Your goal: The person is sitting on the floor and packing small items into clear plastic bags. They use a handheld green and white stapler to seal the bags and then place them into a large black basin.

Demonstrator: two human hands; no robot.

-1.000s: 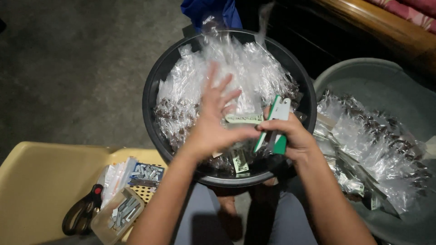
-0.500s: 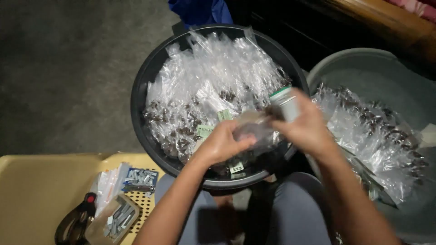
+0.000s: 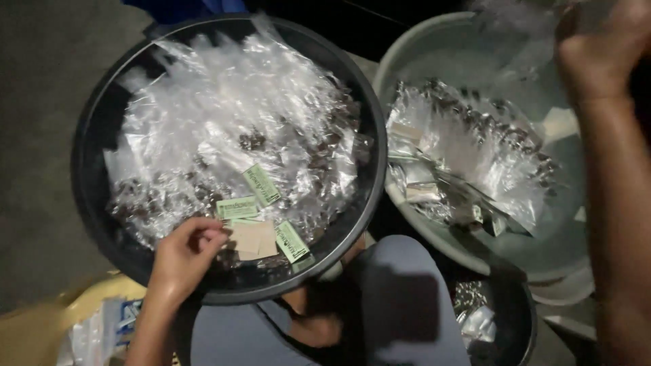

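Our left hand [image 3: 184,254] pinching small green paper labels [image 3: 239,207] in the round black plastic basin [image 3: 91,135] of clear packets, right hand [image 3: 600,51] raised over the grey tub [image 3: 407,54], its grip unclear, dim grey floor [image 3: 41,102].

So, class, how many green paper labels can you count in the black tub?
3: one mid-tub, one beside the left hand, one near the front rim. Bags may hide others.

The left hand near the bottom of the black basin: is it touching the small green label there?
Touching. In the head view the left hand has its fingertips on the lower edge of the green label in the black basin.
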